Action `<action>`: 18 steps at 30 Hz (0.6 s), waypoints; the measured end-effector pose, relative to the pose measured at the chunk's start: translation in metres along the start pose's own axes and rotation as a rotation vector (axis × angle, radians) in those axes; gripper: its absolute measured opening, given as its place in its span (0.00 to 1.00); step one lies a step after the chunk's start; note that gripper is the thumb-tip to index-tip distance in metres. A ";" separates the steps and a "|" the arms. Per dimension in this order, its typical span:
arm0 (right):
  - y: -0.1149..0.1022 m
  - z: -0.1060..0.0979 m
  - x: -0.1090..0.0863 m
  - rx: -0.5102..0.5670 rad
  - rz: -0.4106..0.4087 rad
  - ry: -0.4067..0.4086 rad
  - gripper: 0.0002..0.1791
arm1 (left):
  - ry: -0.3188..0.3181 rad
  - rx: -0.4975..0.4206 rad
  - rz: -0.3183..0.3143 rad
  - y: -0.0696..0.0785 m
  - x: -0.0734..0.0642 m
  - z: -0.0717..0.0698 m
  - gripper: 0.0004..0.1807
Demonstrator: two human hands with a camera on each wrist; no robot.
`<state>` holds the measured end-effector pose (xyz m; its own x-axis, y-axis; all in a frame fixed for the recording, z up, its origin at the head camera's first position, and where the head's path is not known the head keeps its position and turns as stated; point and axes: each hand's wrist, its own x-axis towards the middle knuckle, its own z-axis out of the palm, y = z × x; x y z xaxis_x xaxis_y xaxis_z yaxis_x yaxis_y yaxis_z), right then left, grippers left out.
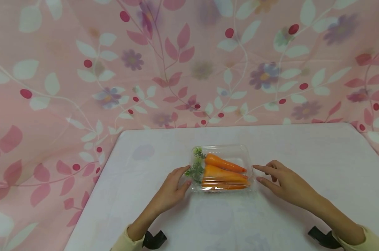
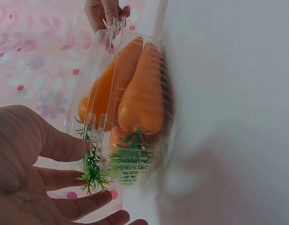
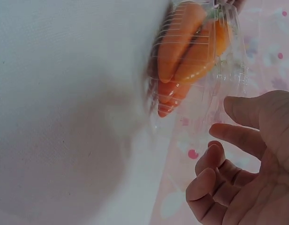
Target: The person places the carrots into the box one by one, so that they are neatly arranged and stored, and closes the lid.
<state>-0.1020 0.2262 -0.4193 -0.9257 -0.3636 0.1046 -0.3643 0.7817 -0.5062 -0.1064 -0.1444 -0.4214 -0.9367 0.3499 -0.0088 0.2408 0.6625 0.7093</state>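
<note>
A clear plastic box (image 1: 221,149) with a lid lies on the white table, holding several orange carrots (image 1: 225,172) with green leafy tops (image 1: 195,170) at its left end. Some of the leaves (image 2: 95,176) poke out at the rim in the left wrist view. My left hand (image 1: 171,188) is at that end, its thumb and fingers spread and extended along the edge by the leaves. At the opposite end is my right hand (image 1: 285,181), with thumb and index finger pointing at the box's side. Its other fingers (image 3: 201,185) bend loosely, holding nothing.
A white cloth with faint round prints covers the table (image 1: 302,150). Behind it hangs a pink curtain (image 1: 189,69) with leaves and flowers. Black straps (image 1: 155,240) sit at both wrists, beside pale yellow sleeves (image 1: 126,240).
</note>
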 end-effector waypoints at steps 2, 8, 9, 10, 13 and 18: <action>0.000 -0.001 -0.001 0.033 0.012 -0.005 0.25 | 0.006 -0.009 -0.014 0.001 0.000 0.002 0.29; 0.000 -0.001 -0.002 0.099 0.029 0.014 0.24 | 0.015 -0.089 -0.064 0.003 -0.002 0.006 0.32; 0.000 -0.001 -0.002 0.110 0.037 0.015 0.23 | 0.016 -0.109 -0.074 0.004 -0.002 0.006 0.33; 0.000 -0.001 -0.002 0.125 0.046 0.014 0.23 | 0.016 -0.133 -0.089 0.004 -0.002 0.007 0.33; -0.001 0.000 -0.002 0.172 0.083 -0.002 0.23 | 0.019 -0.220 -0.151 0.004 -0.003 0.008 0.37; -0.003 0.002 -0.001 0.220 0.133 -0.018 0.22 | 0.030 -0.399 -0.295 0.005 -0.005 0.010 0.37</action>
<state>-0.0997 0.2235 -0.4193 -0.9611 -0.2759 0.0106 -0.2071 0.6951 -0.6884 -0.0983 -0.1357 -0.4252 -0.9587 0.1621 -0.2337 -0.1465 0.4230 0.8942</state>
